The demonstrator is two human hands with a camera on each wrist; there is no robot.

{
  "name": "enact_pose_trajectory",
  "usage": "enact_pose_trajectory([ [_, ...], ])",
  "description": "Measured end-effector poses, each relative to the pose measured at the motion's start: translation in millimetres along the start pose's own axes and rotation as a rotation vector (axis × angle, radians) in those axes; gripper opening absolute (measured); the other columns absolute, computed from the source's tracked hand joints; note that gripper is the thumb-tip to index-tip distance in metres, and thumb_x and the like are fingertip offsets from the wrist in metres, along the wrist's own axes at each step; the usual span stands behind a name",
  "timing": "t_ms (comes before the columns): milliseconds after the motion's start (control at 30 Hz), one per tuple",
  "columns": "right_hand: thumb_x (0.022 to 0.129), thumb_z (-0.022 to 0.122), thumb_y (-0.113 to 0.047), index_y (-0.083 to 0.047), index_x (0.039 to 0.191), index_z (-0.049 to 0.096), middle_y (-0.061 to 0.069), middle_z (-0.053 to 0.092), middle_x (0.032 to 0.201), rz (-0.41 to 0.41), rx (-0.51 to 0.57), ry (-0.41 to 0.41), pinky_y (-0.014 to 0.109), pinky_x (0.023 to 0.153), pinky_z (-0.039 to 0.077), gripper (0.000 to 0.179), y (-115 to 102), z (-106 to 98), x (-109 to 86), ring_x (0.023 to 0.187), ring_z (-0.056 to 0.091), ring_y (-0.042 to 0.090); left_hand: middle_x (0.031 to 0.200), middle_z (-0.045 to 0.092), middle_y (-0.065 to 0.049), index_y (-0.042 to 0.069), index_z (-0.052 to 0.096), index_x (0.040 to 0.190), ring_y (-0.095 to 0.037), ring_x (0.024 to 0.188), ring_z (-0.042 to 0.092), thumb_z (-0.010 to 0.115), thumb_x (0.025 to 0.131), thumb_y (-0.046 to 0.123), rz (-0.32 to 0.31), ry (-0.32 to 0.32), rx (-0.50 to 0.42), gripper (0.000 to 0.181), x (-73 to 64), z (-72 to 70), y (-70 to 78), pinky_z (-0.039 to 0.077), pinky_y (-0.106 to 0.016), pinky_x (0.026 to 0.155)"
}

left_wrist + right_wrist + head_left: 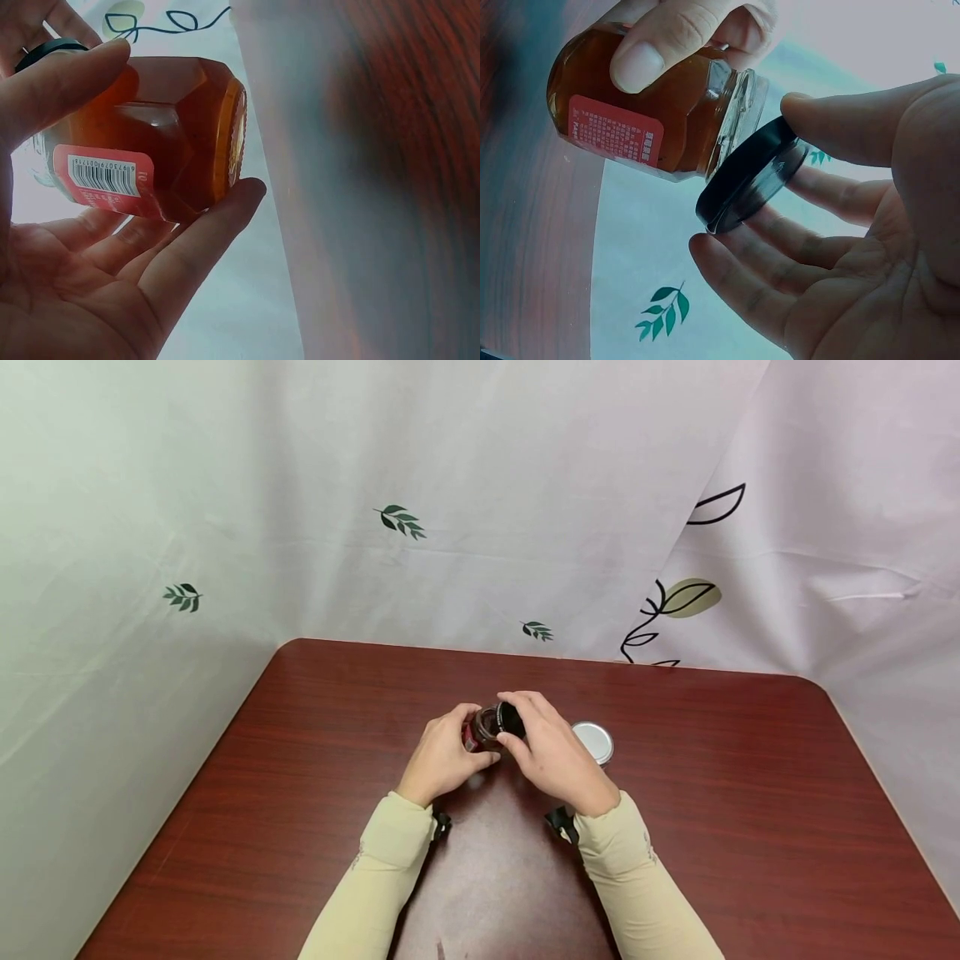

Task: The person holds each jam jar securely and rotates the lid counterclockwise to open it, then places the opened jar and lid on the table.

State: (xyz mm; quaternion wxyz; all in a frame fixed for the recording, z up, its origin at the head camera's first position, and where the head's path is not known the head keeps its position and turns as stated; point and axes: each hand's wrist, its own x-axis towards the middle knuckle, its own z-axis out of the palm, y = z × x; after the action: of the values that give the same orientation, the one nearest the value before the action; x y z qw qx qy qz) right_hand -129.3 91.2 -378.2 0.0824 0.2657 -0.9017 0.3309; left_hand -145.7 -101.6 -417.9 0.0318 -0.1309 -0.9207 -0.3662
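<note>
My left hand [441, 757] grips a faceted glass jar [169, 112] tilted on its side. Amber-brown contents show through the glass, and a red label [615, 131] with print and a barcode is stuck on it. My right hand [555, 758] holds a black round lid [744, 166] by its rim, thumb on one side and fingertips on the other. The lid stands aslant at the jar's threaded glass mouth [742, 105]; whether they touch I cannot tell. Both hands are over the middle of the table.
A round thing with a silver-white top [593, 742] is on the dark red wooden table [300, 793], just right of my right hand and partly hidden by it. White cloth [465, 577] with leaf prints hangs behind the table and along its sides.
</note>
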Motion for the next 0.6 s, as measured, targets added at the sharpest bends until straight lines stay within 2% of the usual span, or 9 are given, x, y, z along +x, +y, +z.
enact_pose_trajectory([
  [233, 0.097, 0.068, -0.014, -0.004, 0.141, 0.052, 0.015, 0.054, 0.137, -0.002, -0.001, 0.005, 0.044, 0.105, 0.045, 0.048, 2.0, 0.4, 0.3, 0.126, 0.055, 0.027, 0.095, 0.066, -0.001, 0.005, 0.061, 0.128, -0.018, 0.078, 0.057, 0.089, 0.074, 0.022, -0.007, -0.004, -0.009, 0.064, -0.9, -1.1, -0.4, 0.048, -0.035, 0.072],
  [433, 0.097, 0.068, -0.015, -0.004, 0.14, 0.052, 0.014, 0.054, 0.137, -0.001, 0.003, 0.009, 0.045, 0.105, 0.045, 0.047, 2.6, -0.1, 0.6, 0.126, 0.055, 0.027, 0.101, 0.068, -0.002, 0.005, 0.06, 0.129, -0.017, 0.081, 0.058, 0.089, 0.075, 0.023, -0.011, -0.004, -0.022, 0.063, -1.9, -2.7, 0.2, 0.049, -0.035, 0.074],
  [600, 0.098, 0.068, -0.016, -0.005, 0.14, 0.052, 0.013, 0.054, 0.137, -0.006, 0.0, 0.01, 0.044, 0.104, 0.046, 0.047, 2.6, -0.6, 0.7, 0.125, 0.055, 0.027, 0.089, 0.064, 0.0, 0.004, 0.06, 0.128, -0.016, 0.074, 0.055, 0.089, 0.075, 0.022, 0.0, -0.003, -0.03, 0.063, -1.6, -3.6, -0.1, 0.047, -0.034, 0.069],
])
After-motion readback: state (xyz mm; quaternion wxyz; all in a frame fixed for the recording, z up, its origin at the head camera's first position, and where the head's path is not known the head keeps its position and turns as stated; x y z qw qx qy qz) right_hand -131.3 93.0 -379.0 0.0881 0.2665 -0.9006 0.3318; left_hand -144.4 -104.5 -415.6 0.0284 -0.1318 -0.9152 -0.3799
